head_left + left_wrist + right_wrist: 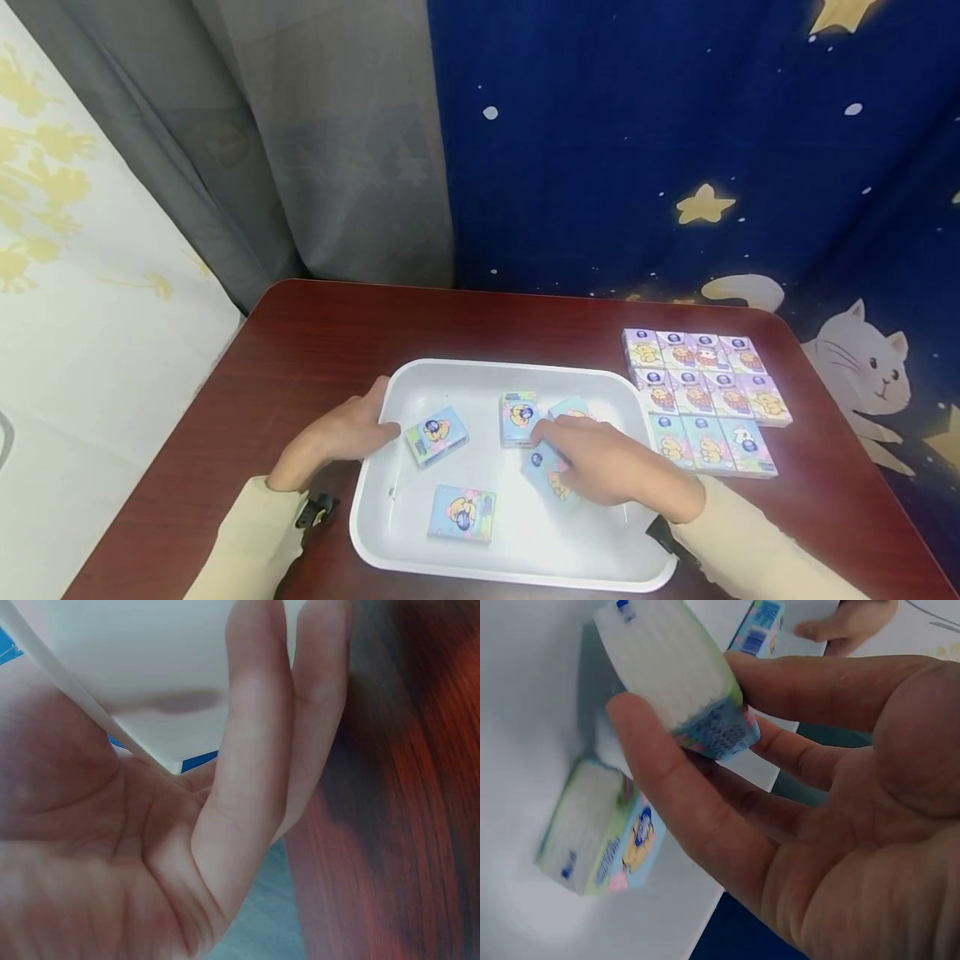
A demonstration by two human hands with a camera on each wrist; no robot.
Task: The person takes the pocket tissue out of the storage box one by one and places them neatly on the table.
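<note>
A white tray [510, 558] holds several small blue tissue packs with cartoon prints. The left hand [345, 429] grips the tray's left rim, its thumb over the edge; in the left wrist view the fingers [259, 735] lie along the tray's outer wall. Over the tray's right half, the right hand [600, 458] pinches a blue pack [547, 473] between thumb and fingers, and the right wrist view shows that pack [667, 660] tilted in its grasp. Another pack [572, 407] lies just behind this hand. Further left are a pack [519, 419], one [437, 435] and one [462, 513].
To the tray's right, purple packs [693, 392] and blue-green packs [707, 443] stand in neat rows on the dark red table [337, 325]. Behind the table hang a grey curtain [352, 150] and a blue starry curtain [585, 167].
</note>
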